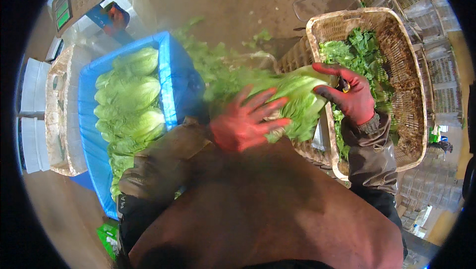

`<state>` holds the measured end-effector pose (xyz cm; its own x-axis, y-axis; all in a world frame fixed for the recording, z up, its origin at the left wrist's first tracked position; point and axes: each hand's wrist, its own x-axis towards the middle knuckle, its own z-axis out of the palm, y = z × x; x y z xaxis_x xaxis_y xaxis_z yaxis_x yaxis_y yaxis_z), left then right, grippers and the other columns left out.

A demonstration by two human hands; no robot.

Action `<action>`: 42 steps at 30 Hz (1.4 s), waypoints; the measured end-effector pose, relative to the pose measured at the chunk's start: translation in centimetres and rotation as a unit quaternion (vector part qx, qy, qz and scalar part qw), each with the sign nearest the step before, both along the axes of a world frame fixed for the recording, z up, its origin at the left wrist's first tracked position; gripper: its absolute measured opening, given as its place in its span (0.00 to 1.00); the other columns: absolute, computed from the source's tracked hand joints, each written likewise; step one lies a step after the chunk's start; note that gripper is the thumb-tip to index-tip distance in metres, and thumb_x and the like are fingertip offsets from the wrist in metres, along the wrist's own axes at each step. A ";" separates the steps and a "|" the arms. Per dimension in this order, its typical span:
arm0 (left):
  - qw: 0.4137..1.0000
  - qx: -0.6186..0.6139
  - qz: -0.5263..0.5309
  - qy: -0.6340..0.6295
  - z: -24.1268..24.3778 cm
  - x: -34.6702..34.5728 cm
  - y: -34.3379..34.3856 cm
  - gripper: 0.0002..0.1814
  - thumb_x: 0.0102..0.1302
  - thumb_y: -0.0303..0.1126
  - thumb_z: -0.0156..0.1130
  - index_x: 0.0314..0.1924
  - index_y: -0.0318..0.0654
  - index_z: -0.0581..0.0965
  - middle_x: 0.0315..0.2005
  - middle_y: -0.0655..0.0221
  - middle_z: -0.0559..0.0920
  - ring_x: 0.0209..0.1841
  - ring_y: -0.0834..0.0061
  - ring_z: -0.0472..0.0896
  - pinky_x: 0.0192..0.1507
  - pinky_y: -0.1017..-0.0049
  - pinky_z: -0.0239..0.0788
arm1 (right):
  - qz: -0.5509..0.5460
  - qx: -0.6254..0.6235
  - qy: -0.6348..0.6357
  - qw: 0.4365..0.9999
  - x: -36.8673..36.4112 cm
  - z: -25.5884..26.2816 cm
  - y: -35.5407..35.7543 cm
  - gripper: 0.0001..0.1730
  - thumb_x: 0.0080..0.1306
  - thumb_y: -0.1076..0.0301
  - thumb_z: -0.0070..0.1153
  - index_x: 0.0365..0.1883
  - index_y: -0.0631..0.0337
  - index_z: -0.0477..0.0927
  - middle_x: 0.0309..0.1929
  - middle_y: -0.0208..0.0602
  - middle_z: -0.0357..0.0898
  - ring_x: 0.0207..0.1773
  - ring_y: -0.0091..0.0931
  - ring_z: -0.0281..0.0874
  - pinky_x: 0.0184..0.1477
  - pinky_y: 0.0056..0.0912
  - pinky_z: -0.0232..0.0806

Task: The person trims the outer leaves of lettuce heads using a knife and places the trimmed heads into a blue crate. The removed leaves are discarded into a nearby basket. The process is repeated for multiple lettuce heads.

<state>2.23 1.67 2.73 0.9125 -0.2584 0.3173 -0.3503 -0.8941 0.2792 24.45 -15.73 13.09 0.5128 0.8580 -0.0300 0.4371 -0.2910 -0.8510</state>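
Note:
A romaine lettuce head (297,94) lies crosswise before me, its pale base to the right and its leaves to the left. The thumb and forefinger of my right hand (351,92), in a red glove, pinch that base. A small dark object with a yellow part (346,86) sits in the right palm; its kind is unclear. My left hand (249,120), also red-gloved and blurred by motion, is spread wide over the leaves, and whether it touches them I cannot tell. More leafy greens (227,64), blurred, lie beyond the left hand.
On the left stands a blue-lined crate (167,79) with rows of lettuce heads (145,90). A dirty plastic basket (407,79) on the right holds loose leaves (366,46). Foam boxes (59,120) and a digital scale (76,1) are farther left. Stacked crates (442,68) line the far right.

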 end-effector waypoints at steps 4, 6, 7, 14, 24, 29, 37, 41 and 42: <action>0.903 -0.084 0.053 0.418 1.9 0.0 0.9 0.37 0.55 0.50 0.63 0.66 0.55 0.65 0.62 0.56 0.67 0.66 0.55 0.62 0.68 0.56 0.48 | 0.040 -0.047 -0.336 0.940 2.8 3.2 -0.5 0.23 0.49 0.71 0.70 0.46 0.54 0.83 0.43 0.33 0.82 0.46 0.30 0.78 0.50 0.30 0.68; 0.969 -0.122 0.068 0.202 3.6 0.6 1.9 0.45 0.54 0.51 0.66 0.69 0.48 0.58 0.62 0.51 0.66 0.65 0.53 0.63 0.65 0.62 0.55 | 0.064 0.005 -0.214 0.975 2.6 4.5 0.5 0.22 0.50 0.71 0.70 0.46 0.56 0.83 0.43 0.32 0.83 0.46 0.26 0.78 0.49 0.29 0.68; 0.975 -0.204 0.074 0.052 4.6 1.0 2.7 0.48 0.54 0.52 0.67 0.70 0.45 0.56 0.63 0.52 0.65 0.66 0.56 0.63 0.65 0.63 0.56 | 0.083 -0.027 -0.124 0.988 2.0 4.7 1.5 0.23 0.50 0.71 0.70 0.46 0.58 0.82 0.44 0.32 0.83 0.47 0.25 0.77 0.51 0.29 0.67; 0.456 -0.887 -0.028 0.074 4.9 -2.0 3.9 0.33 0.63 0.38 0.62 0.66 0.42 0.63 0.58 0.63 0.73 0.63 0.68 0.67 0.64 0.63 0.57 | 0.182 0.035 0.312 0.932 -4.1 -1.1 11.8 0.38 0.58 0.64 0.64 0.64 0.67 0.64 0.64 0.41 0.67 0.65 0.30 0.64 0.66 0.34 0.55; 0.356 -0.812 0.283 -0.365 -2.9 -16.2 22.8 0.33 0.66 0.52 0.56 0.63 0.38 0.62 0.53 0.58 0.73 0.52 0.62 0.76 0.49 0.63 0.73 | 0.337 -0.078 0.339 0.875 -19.8 -7.4 36.6 0.13 0.62 0.63 0.56 0.43 0.57 0.76 0.27 0.27 0.74 0.23 0.20 0.70 0.22 0.22 0.67; 0.589 -0.556 0.555 -0.192 -7.9 -24.5 31.5 0.38 0.66 0.59 0.51 0.66 0.38 0.61 0.61 0.52 0.67 0.60 0.56 0.70 0.62 0.59 0.60 | 0.505 -0.081 -0.080 0.855 -23.7 -16.1 49.7 0.14 0.60 0.61 0.59 0.41 0.59 0.79 0.32 0.34 0.80 0.29 0.26 0.80 0.22 0.27 0.71; 0.825 0.065 0.559 -0.050 -6.2 -23.8 31.4 0.36 0.59 0.39 0.58 0.67 0.43 0.61 0.63 0.51 0.65 0.68 0.51 0.58 0.68 0.55 0.47 | 0.271 -0.179 0.151 0.934 -26.4 -13.8 48.7 0.21 0.61 0.57 0.58 0.48 0.60 0.76 0.31 0.34 0.79 0.26 0.25 0.77 0.26 0.28 0.70; 0.832 0.059 0.517 0.192 -4.1 -20.2 32.0 0.30 0.59 0.36 0.55 0.63 0.45 0.65 0.61 0.55 0.68 0.65 0.51 0.63 0.67 0.53 0.49 | 0.323 -0.045 0.248 0.912 -21.7 -6.7 39.1 0.24 0.64 0.58 0.57 0.55 0.62 0.73 0.37 0.28 0.78 0.35 0.18 0.73 0.30 0.21 0.68; 0.837 0.070 0.508 0.193 -4.7 -19.8 32.3 0.30 0.59 0.36 0.55 0.63 0.46 0.66 0.61 0.56 0.68 0.64 0.52 0.64 0.67 0.53 0.49 | 0.311 -0.058 0.245 0.916 -19.8 -5.6 35.5 0.24 0.65 0.58 0.56 0.54 0.64 0.74 0.39 0.30 0.79 0.36 0.18 0.74 0.31 0.21 0.68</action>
<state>-17.58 34.00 -1.97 0.7113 0.7026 -0.0208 0.7022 -0.7091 0.0637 4.69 19.81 7.53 -0.1741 0.9559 -0.2363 0.1225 -0.2171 -0.9684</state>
